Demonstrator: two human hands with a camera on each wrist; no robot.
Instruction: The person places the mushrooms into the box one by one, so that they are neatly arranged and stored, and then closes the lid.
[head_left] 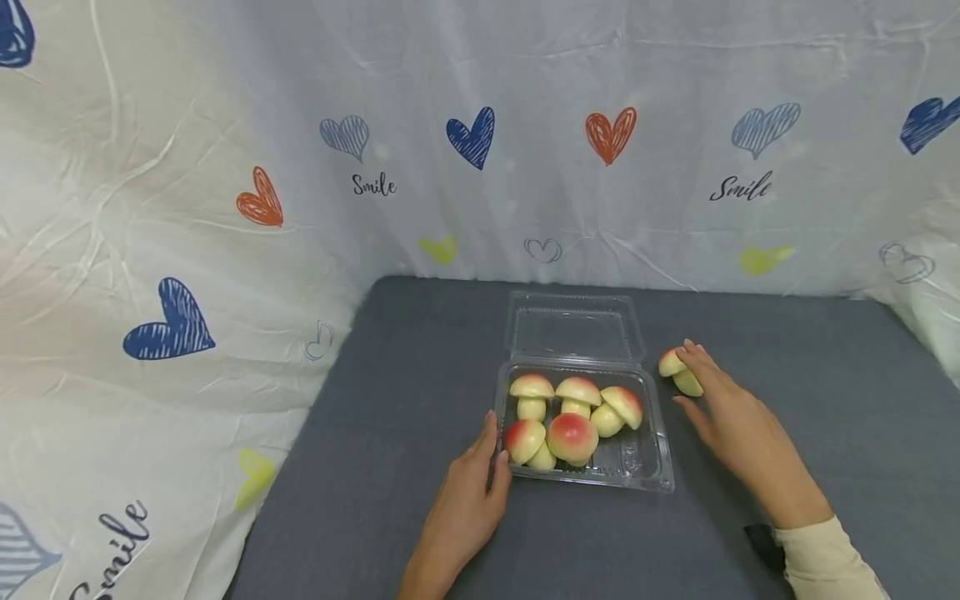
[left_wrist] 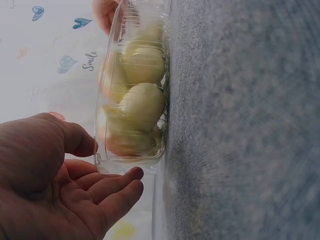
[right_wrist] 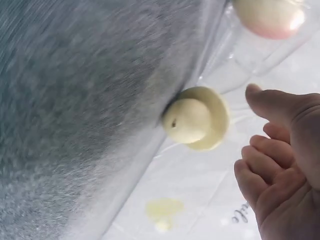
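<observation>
Loose mushroom: it lies on its side on the table, just right of the box and apart from it, a yellow-and-red cap with a pale stem (head_left: 682,377); the right wrist view shows a dark spot on the end of the stem.
Right hand (head_left: 738,429): right beside the loose mushroom, its fingers reaching over the mushroom's right side in the head view; thumb and fingers stand wide apart with nothing gripped, and whether a fingertip touches the mushroom I cannot tell.
Left hand (head_left: 468,496): at the left side of the box, well apart from the loose mushroom; thumb at the rim near the front corner, fingers fairly straight along the outer wall, with no mushroom in them.
Box (head_left: 628,454): clear plastic, flat on the table between the two hands, its front right part bare.
Back row: a left mushroom (head_left: 532,396) and a middle mushroom (head_left: 577,393) stand cap up; a third mushroom (head_left: 621,408) leans, cap toward the upper right.
Front row: a tilted mushroom (head_left: 525,442) nearest the left hand, and one (head_left: 573,438) with its red cap top showing.
Lid (head_left: 576,329): clear, folded open behind the box.
Sleeve (head_left: 825,558): cream, on the right arm.
Table (head_left: 390,417): dark grey cover.
Curtain (head_left: 525,50): white, printed with coloured hearts (head_left: 470,137) and "Smile".
</observation>
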